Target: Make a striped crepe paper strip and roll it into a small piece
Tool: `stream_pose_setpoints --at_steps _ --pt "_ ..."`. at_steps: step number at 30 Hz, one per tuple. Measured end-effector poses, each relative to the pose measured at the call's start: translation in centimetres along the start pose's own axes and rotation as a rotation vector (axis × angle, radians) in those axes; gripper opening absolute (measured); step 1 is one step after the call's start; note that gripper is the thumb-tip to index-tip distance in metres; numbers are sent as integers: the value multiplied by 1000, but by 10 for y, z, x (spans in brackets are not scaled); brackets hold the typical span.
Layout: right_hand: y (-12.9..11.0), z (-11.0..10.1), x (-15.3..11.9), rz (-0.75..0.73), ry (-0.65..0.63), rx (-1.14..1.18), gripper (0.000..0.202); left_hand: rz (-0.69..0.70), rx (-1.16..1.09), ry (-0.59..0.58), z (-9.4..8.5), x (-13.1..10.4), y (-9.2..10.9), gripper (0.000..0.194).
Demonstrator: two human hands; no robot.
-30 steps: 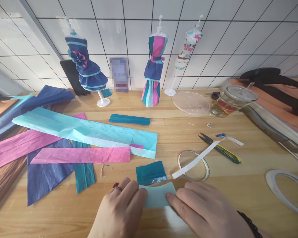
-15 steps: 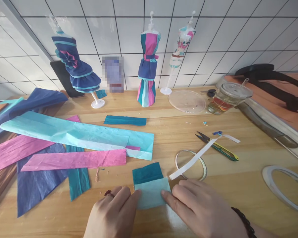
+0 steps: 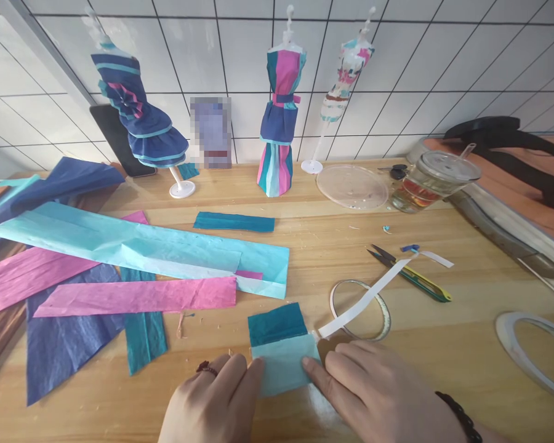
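Note:
A small pale-blue piece of crepe paper (image 3: 285,364) lies at the front of the table, its upper edge along a teal piece of crepe paper (image 3: 277,324). At its left edge, my left hand (image 3: 212,397) is closed, with index finger and thumb against the paper. My right hand (image 3: 362,384) pinches the right edge, its index fingertip on the top face; the thumb is hidden. Just beyond the right hand, a white tape strip (image 3: 367,299) crosses a thin tape roll (image 3: 383,311). Yellow-green thread snips (image 3: 413,275) lie behind that.
Light-blue (image 3: 96,237) and pink crepe paper strips (image 3: 138,297) lie at left over a dark-blue sheet (image 3: 69,332). Three small dressed mannequins, one in navy (image 3: 141,117), stand along the back. A lidded cup (image 3: 436,181) is at back right, a larger tape roll (image 3: 512,344) at right.
The view has shifted slightly. Both hands keep their hold at the sides of the pale-blue paper, with hardly any movement.

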State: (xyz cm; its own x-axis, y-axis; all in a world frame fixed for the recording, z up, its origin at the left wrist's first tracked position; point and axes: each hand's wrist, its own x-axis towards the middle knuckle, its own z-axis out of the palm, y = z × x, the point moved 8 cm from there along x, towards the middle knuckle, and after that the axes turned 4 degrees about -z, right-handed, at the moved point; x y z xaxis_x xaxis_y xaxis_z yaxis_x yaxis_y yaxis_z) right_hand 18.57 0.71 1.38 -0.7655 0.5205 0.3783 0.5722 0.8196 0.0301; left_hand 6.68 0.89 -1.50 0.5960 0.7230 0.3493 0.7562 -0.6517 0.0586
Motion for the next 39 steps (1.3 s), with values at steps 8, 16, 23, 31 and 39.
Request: stream_pose_setpoints --at_steps 8,16,23,31,39 --pt "2 1 1 14 4 -6 32 -7 17 -8 1 -1 0 20" --pt "2 6 0 1 -8 0 29 5 25 -10 3 0 -1 19" --pt "2 10 -2 14 -24 15 29 -17 15 -26 2 3 -1 20" --pt "1 12 -4 12 -37 23 28 -12 17 -25 2 1 0 20" --pt "2 14 -5 16 -43 19 26 -14 20 -19 0 2 -1 20"
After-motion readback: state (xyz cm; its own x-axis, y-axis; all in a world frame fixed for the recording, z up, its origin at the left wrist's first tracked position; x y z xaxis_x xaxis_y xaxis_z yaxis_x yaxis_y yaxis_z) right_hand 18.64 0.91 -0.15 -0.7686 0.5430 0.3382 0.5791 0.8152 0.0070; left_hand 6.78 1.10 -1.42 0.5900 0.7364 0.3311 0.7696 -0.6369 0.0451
